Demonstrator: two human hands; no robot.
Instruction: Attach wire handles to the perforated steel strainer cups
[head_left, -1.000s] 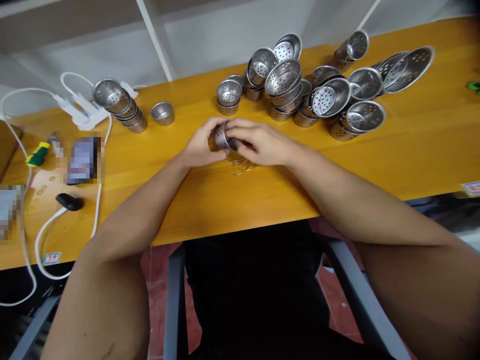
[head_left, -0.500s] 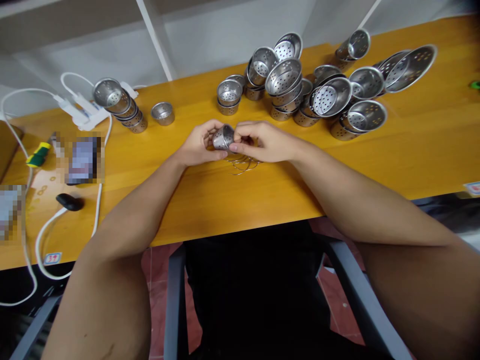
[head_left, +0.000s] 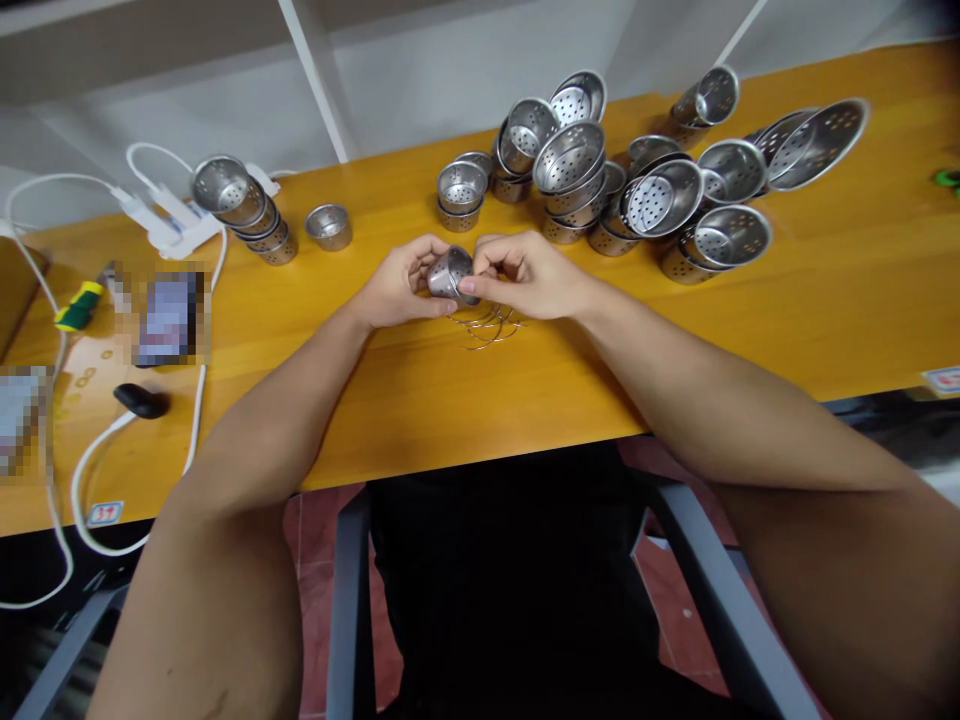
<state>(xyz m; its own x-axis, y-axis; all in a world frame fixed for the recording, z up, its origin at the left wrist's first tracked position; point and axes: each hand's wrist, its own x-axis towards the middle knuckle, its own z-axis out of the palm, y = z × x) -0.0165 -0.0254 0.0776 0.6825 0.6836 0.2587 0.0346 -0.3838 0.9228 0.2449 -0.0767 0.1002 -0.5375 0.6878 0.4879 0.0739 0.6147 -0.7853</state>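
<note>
A small perforated metal cup (head_left: 444, 272) is tilted on its side above the table, its mouth turned towards the right. My left hand (head_left: 401, 285) is closed around its base end, thumb below and fingers behind. At the cup's rim my right hand (head_left: 525, 275) pinches thumb and forefinger together. A thin bright wire seems to show beside that thumb; the fingertips hide most of it. Just below both hands, several thin curved metal wires (head_left: 495, 325) lie loose on the wooden table (head_left: 450, 410).
Several stacks of perforated cups (head_left: 570, 160) stand at the back right. Further left are another cup stack (head_left: 240, 200) and a single cup (head_left: 328, 228). A power strip (head_left: 184, 235), phone (head_left: 169, 318), green-yellow handle (head_left: 79, 307) and black mouse-like object (head_left: 141, 400) sit among white cables.
My right hand has shifted slightly at the cup's rim, its fingers a little more raised. The cup has turned slightly in my left hand. The whole view has tilted a little.
</note>
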